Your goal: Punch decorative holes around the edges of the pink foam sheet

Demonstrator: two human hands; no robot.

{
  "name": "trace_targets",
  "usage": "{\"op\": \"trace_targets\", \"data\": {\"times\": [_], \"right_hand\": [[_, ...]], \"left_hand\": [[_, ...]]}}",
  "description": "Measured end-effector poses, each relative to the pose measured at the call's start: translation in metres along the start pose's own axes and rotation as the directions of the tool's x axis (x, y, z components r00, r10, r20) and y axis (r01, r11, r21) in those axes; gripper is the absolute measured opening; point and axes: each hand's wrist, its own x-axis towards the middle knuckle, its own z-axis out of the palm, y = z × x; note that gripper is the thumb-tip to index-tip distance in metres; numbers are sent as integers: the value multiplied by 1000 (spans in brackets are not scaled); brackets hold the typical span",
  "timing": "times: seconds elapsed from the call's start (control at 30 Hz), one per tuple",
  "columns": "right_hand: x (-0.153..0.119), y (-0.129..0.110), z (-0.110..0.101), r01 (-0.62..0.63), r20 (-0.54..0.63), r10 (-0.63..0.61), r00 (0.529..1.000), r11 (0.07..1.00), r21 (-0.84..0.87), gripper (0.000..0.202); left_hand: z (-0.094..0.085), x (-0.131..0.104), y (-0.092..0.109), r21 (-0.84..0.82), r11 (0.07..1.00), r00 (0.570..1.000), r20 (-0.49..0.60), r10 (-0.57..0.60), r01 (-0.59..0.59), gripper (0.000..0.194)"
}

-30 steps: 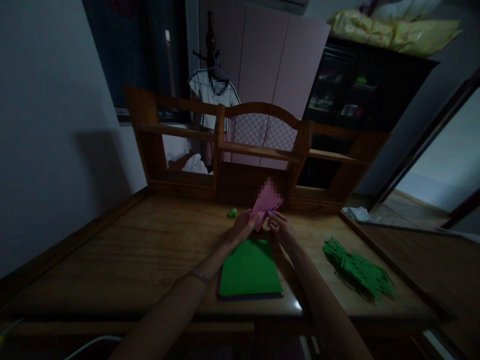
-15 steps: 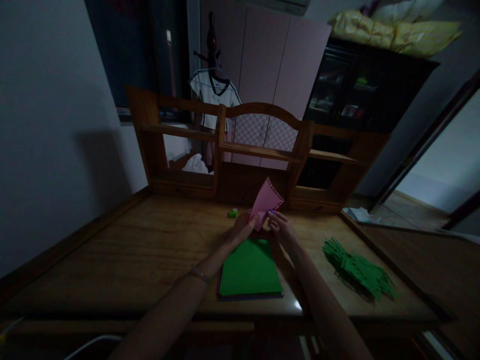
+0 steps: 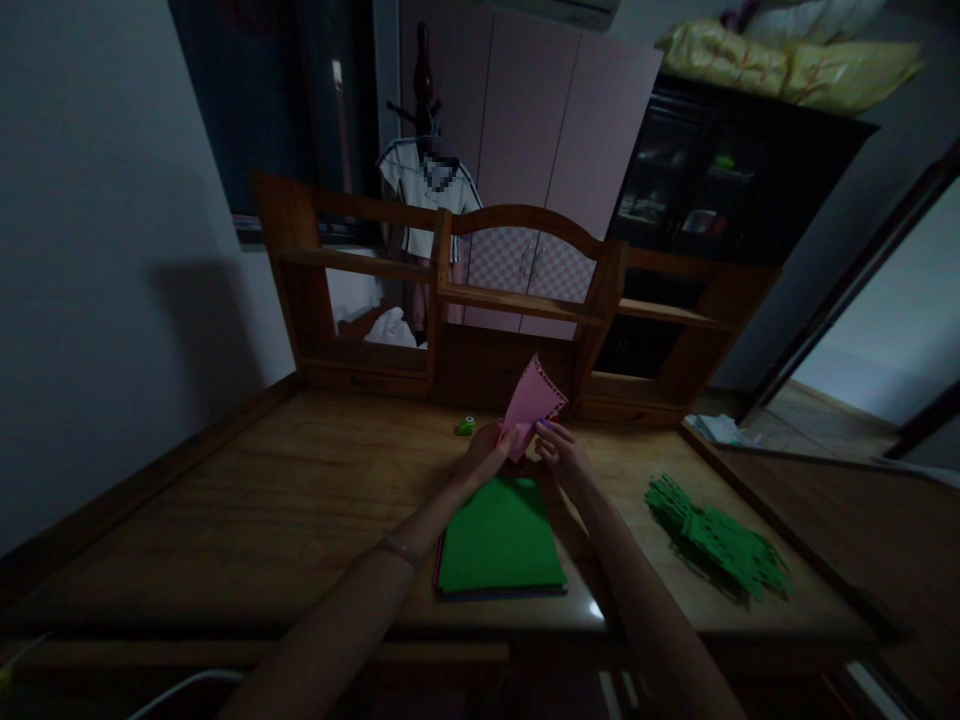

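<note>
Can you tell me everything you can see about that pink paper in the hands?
The smooth, thin pink paper sheet with punched edges looks bendy and curves slightly. Small holes line its top edge and part of its right edge, meeting at a corner. It's tilted, just beyond the flat green-topped paper stack. The bare left hand pinches its lower part, thumb in front; the bare right hand's fingers are at its right edge.

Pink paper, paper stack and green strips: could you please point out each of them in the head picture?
Pink paper (image 3: pixel 529 402), head view: middle of its visible face.
Paper stack (image 3: pixel 501 540), head view: green top sheet.
Green strips (image 3: pixel 712 538), head view: middle of the pile.
</note>
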Motion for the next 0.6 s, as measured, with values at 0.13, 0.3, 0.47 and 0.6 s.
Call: {"op": "trace_targets", "data": {"times": [0.13,0.3,0.47,0.6], "right_hand": [[1,2,-1,3,8,-3,1000,1000,2,26],[2,3,-2,29,-6,-29,1000,999,-28,28],[1,1,-1,51,-26,-52,998,998,-30,30],[-1,-1,0,61,-33,-62,998,998,-29,27]], "left_hand": [[0,1,-2,-3,1000,1000,-1,-1,1,36],[3,3,-8,-14,999,999,-1,32,-32,39],[4,5,-11,0,998,998,34,56,-56,42],[3,4,-12,0,997,997,17,74,-74,43]]}}
